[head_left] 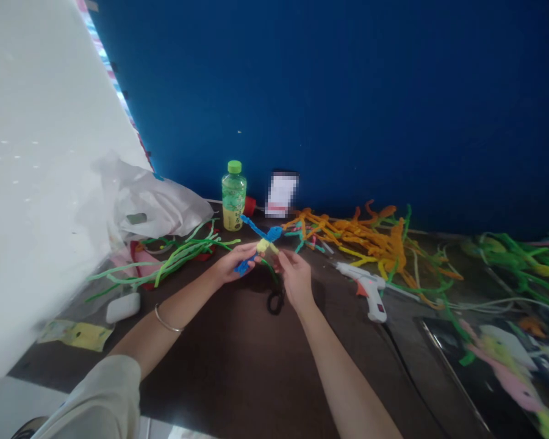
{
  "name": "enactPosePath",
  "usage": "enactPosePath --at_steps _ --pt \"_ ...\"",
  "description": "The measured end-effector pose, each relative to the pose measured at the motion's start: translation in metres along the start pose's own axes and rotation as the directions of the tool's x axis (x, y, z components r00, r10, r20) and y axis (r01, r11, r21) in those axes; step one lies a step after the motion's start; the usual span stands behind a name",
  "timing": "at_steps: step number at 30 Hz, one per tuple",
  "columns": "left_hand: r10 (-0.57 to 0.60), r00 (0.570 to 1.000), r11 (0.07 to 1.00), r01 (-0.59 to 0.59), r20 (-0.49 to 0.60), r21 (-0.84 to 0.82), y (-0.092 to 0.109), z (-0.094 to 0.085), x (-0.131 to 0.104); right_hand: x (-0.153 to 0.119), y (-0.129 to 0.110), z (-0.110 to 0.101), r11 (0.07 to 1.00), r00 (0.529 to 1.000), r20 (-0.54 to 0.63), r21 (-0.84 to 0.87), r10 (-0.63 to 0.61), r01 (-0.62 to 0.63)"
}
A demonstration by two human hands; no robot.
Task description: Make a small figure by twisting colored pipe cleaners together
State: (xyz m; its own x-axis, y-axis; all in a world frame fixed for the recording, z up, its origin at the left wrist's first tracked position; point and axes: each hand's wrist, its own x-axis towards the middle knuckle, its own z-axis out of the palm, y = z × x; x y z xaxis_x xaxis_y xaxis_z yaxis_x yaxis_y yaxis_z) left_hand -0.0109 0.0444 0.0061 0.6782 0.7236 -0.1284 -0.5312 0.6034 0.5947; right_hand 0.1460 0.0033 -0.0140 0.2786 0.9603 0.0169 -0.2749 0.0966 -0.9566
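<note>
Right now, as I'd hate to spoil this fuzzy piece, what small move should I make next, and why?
Perhaps gently bend the yellow end inward with your right hand: its fingertips are already there, your left hand supports the blue-and-yellow piece, and the glue gun lies aside on the table, in neither hand.

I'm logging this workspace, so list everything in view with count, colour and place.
Fuzzy-stem piece: one, blue and yellow, between hands
Bottle: one, green-capped, back
Phone: one, screen lit, beside bottle
Bag: one, whitish, back left
Green stems: several, left
Orange stems: many, right
Glue gun: one, white, right
Rounded case: one, white, left
Looped item: one, black, below hands
Pink-yellow figure: one, far right
Table: one, dark brown, beneath
Hands: two, left and right, centre
</note>
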Motion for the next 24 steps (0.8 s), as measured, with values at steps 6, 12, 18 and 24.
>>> enactPosePath --at_steps 6,12,18,24 --pt "0.024 0.999 0.997 -0.026 0.027 0.076 -0.004 -0.002 0.003 -0.001 -0.007 0.004 0.992 0.998 -0.003 0.109 0.059 -0.058" --pt "0.161 0.986 0.983 -0.157 -0.038 0.095 -0.008 -0.006 0.009 0.0 -0.009 0.003 0.978 0.995 -0.029 0.19 0.092 -0.084" --pt "0.088 0.988 0.996 -0.087 -0.125 0.014 0.0 -0.005 0.006 0.003 -0.008 -0.003 0.963 0.994 -0.025 0.252 0.105 -0.095" --pt "0.051 0.998 0.994 -0.046 -0.044 0.096 -0.001 0.002 0.003 0.004 -0.009 -0.005 0.941 0.988 -0.025 0.31 0.153 -0.137"
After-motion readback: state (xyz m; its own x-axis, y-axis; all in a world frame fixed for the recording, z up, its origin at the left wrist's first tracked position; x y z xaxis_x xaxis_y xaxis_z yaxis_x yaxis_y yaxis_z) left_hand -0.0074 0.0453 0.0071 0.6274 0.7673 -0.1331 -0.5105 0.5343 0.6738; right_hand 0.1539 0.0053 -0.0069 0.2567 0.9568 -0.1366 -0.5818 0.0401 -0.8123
